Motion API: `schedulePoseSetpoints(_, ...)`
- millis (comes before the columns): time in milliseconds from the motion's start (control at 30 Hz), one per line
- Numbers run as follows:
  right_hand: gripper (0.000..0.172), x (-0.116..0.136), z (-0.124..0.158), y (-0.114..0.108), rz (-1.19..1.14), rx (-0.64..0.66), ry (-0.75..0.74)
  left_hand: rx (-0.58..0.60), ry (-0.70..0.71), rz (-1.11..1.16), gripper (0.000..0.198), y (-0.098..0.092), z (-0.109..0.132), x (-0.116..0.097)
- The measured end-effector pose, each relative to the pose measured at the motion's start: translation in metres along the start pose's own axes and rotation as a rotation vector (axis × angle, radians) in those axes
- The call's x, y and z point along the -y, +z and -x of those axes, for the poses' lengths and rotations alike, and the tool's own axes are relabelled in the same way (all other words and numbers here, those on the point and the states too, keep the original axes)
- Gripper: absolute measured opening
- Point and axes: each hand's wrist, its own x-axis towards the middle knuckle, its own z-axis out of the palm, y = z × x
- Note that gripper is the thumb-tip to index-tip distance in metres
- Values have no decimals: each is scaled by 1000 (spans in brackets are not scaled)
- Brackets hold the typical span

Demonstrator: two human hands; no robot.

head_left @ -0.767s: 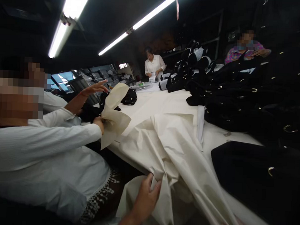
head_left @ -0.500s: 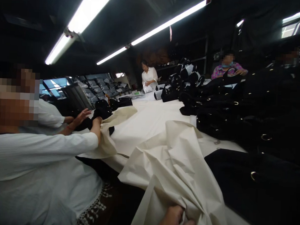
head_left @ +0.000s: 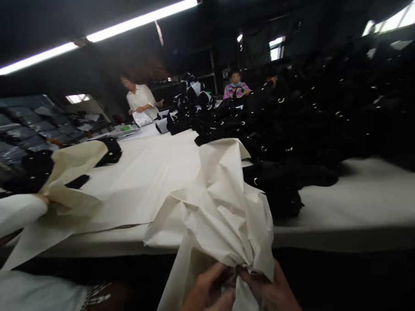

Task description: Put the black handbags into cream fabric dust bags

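While two hands, left hand (head_left: 206, 295), right hand (head_left: 273, 296), bunch one cream sheet (head_left: 222, 211)

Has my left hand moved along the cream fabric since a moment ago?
Yes. The left hand now bunches the cream fabric beside the right hand, below the table edge.
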Motion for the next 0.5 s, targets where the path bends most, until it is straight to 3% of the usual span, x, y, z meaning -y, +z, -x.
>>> schedulePoseSetpoints(133,22,20,3,-27,218,-28,-195,-267,268,-79,29,-16,5,-28)
schedulePoseSetpoints(200,14,30,6,-31,350,35,-260,-363,430,-243,38,-25,3,-45)
schedulePoseSetpoints(267,9,38,11,-30,419,151,-281,-309,633,-510,52,-31,-3,-59)
schedulePoseSetpoints(333,11,45,18,-28,439,263,-269,-156,775,-800,63,-35,-13,-70)
schedulePoseSetpoints(433,28,51,23,-31,489,457,-212,59,834,-1095,86,-42,-33,-83)
schedulePoseSetpoints(500,34,53,20,-34,541,562,-250,93,865,-1192,98,-46,-43,-95)
